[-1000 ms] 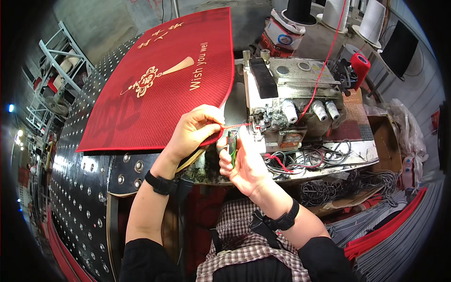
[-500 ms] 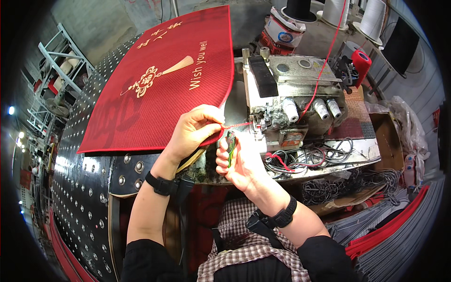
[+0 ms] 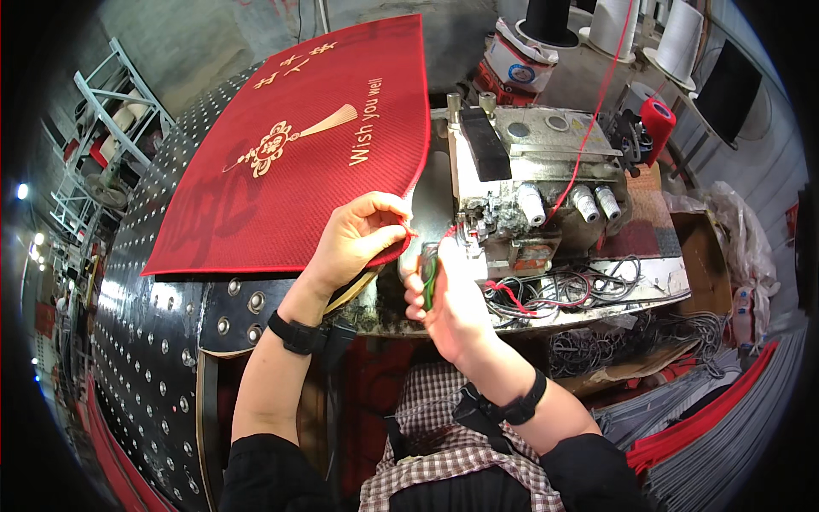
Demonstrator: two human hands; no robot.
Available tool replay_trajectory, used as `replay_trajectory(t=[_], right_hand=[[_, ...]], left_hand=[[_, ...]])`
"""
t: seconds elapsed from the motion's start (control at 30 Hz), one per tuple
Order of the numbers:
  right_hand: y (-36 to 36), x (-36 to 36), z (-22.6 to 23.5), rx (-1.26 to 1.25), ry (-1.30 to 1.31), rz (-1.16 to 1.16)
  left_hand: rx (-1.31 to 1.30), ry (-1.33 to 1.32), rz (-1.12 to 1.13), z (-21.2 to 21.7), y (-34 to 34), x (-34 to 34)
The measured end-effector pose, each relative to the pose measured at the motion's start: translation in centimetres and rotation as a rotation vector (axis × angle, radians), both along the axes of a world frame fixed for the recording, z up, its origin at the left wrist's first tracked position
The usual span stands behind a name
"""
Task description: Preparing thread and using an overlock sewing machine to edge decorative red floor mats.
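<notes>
A red mat (image 3: 341, 102) with gold ornament and lettering lies on the studded black table. At its near right corner my left hand (image 3: 363, 232) is closed, thumb and forefinger pinching the corner with a short red thread tail (image 3: 411, 233). Just right of it, my right hand (image 3: 452, 299) is wrapped round small green and black thread snips (image 3: 429, 275), whose blades are partly hidden. A sewing machine (image 3: 546, 141), dusty and lint-covered, stands beyond my right hand. Another red thread end (image 3: 450, 230) hangs at its needle area, apart from the mat.
Thread cones (image 3: 674, 38) in white, black and red stand behind the machine. Tangled cables (image 3: 572, 286) lie on the machine's front ledge. A cardboard box (image 3: 708, 256) and stacked grey and red strips (image 3: 708, 427) are at the right. The studded table (image 3: 153, 341) extends left.
The red thread chain that ran from my left hand to the machine is now severed, with a gap between its ends. My right hand and the snips have moved slightly right.
</notes>
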State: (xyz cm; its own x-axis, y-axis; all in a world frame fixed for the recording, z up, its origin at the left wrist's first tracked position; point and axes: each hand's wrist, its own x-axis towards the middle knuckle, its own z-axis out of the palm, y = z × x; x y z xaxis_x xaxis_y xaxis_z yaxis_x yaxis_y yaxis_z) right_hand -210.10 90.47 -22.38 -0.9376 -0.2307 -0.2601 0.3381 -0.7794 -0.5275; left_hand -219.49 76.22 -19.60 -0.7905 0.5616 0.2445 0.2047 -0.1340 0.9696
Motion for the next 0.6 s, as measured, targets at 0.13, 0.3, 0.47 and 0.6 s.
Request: replay_trajectory(t=[0.13, 0.3, 0.47, 0.6], right_hand=[[-1.8, 0.2, -0.5, 0.350, 0.262, -0.373], [-0.4, 3.7, -1.6, 0.378, 0.207, 0.088], [1.2, 8.4, -0.8, 0.579, 0.259, 0.004], [1.3, 7.1, 0.9, 0.828, 0.605, 0.404]], left_hand=[[-0.007, -0.016, 0.018, -0.2, 0.0, -0.1], [-0.151, -0.067, -0.027, 1.1, -0.9, 1.0], [-1.296, 0.866, 0.166, 4.1, -7.6, 1.1], [-1.227, 0.480, 0.637, 7.1, -15.4, 1.8]])
